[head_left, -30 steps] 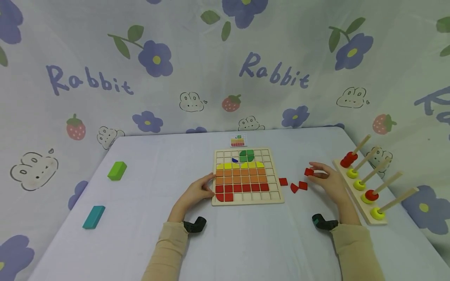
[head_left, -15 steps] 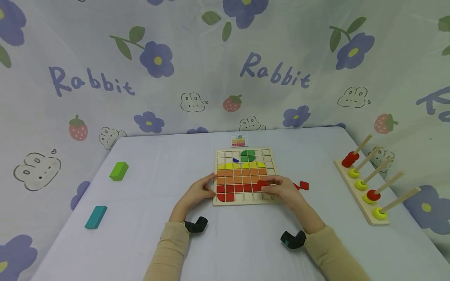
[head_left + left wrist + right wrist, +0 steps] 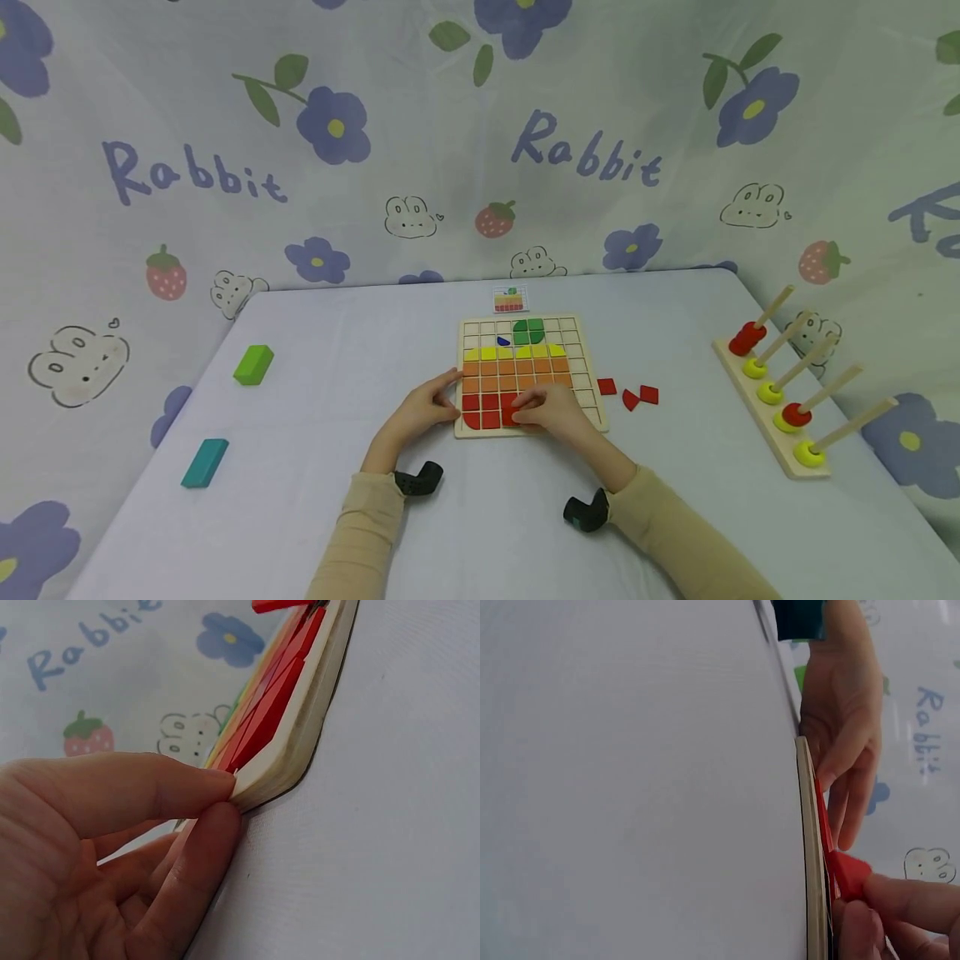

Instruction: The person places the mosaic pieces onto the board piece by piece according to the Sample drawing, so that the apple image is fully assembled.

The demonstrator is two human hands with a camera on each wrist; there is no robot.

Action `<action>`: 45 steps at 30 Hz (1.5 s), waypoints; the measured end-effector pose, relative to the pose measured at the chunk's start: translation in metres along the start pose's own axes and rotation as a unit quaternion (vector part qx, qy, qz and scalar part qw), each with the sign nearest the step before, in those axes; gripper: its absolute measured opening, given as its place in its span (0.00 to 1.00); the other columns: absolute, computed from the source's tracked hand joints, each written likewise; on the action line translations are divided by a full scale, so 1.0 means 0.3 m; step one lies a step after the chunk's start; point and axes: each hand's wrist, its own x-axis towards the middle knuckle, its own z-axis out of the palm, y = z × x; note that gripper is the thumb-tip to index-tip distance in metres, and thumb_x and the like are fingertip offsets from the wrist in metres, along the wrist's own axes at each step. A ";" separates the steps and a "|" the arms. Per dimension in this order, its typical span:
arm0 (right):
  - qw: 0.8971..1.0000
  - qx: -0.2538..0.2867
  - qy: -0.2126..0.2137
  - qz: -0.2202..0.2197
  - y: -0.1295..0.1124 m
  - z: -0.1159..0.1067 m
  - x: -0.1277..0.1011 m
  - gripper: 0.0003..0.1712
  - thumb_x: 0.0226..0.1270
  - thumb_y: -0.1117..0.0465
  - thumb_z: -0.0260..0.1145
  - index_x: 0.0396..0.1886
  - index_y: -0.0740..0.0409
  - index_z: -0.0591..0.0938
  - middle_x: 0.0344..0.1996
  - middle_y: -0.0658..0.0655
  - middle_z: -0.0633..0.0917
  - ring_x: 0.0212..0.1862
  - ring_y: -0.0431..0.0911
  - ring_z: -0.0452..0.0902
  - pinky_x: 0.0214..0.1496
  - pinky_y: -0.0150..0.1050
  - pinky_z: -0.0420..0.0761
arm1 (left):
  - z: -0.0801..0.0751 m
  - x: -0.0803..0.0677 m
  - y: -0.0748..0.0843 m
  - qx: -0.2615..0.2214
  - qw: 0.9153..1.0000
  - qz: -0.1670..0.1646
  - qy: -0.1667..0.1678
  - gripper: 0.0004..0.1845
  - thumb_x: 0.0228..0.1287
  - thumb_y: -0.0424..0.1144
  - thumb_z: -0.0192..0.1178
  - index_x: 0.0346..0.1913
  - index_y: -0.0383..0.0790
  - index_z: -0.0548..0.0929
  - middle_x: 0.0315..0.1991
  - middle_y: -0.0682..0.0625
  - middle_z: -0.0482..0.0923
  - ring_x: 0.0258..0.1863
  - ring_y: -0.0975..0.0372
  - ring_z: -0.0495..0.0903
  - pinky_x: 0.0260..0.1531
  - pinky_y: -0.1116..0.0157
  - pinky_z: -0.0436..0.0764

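Hands meet at the near edge of a wooden grid board (image 3: pixel 592 398) on the pale-clothed table (image 3: pixel 337 333), and we take that board as our landmark. We see the left hand (image 3: pixel 423 408) pinching the board's near-left corner, thumb on top and fingers curled against its side; the left wrist view shows the fingers (image 3: pixel 150 787) closed on that rounded corner, just beside the red pieces set there. The right hand (image 3: pixel 551 410) lies over the board's bottom rows, its fingers curled round a red tile (image 3: pixel 512 412) held just above the board's near row, to the right of the red pieces already seated; the right wrist view shows the tile (image 3: pixel 850 874) pinched at the board's edge (image 3: pixel 807 847), tilted, and we cannot tell whether it touches the grid. On the board itself, rows of yellow, orange and red tiles fill the middle, with green pieces (image 3: pixel 528 331) and a small blue piece (image 3: pixel 503 341) above them. Three loose red pieces (image 3: pixel 628 395) lie on the cloth just right of the board. A small pattern card (image 3: pixel 510 299) lies just beyond the board's far edge. Well to the right of the board stands a peg rack (image 3: pixel 780 392) with red and yellow rings. Well to the left of the board lie a green block (image 3: pixel 252 365) and, nearer us, a teal block (image 3: pixel 204 462).
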 end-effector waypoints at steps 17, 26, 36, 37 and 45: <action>0.995 -0.081 0.010 -0.056 0.000 0.007 0.002 0.04 0.50 0.65 0.71 0.24 0.55 0.83 0.20 0.49 0.79 0.24 0.42 0.71 0.25 0.33 0.72 | -0.005 -0.010 0.011 -0.001 1.000 -0.008 0.000 0.35 0.51 0.29 0.64 0.66 0.44 0.68 0.70 0.49 0.57 0.28 0.63 0.70 0.28 0.69 0.70; 0.997 0.071 0.012 0.040 0.039 -0.220 -0.005 0.18 0.56 0.63 0.68 0.45 0.67 0.79 0.29 0.53 0.79 0.23 0.42 0.72 0.27 0.33 0.76 | -0.009 -0.039 0.066 0.001 1.000 -0.004 -0.003 0.35 0.52 0.27 0.62 0.66 0.38 0.67 0.70 0.44 0.56 0.28 0.61 0.69 0.28 0.67 0.69; 0.989 0.108 0.066 0.074 0.198 -0.521 -0.053 0.25 0.60 0.57 0.65 0.54 0.65 0.74 0.29 0.40 0.79 0.32 0.36 0.75 0.34 0.29 0.78 | -0.005 -0.011 0.013 -0.001 1.000 -0.015 0.006 0.36 0.50 0.30 0.64 0.66 0.46 0.68 0.69 0.51 0.59 0.28 0.62 0.70 0.28 0.67 0.70; 0.988 0.114 0.068 0.079 0.211 -0.537 -0.058 0.23 0.60 0.57 0.65 0.54 0.63 0.75 0.29 0.39 0.80 0.33 0.35 0.76 0.35 0.29 0.78 | -0.005 -0.012 0.013 -0.001 1.000 -0.015 0.005 0.36 0.50 0.30 0.64 0.66 0.46 0.68 0.69 0.51 0.59 0.28 0.62 0.70 0.28 0.67 0.70; 0.983 0.121 0.079 0.112 0.271 -0.584 -0.070 0.22 0.59 0.57 0.66 0.53 0.58 0.76 0.29 0.40 0.78 0.29 0.35 0.74 0.33 0.28 0.76 | -0.003 -0.012 0.016 -0.003 1.000 -0.016 0.005 0.36 0.50 0.30 0.64 0.66 0.46 0.68 0.68 0.51 0.60 0.28 0.62 0.70 0.27 0.67 0.70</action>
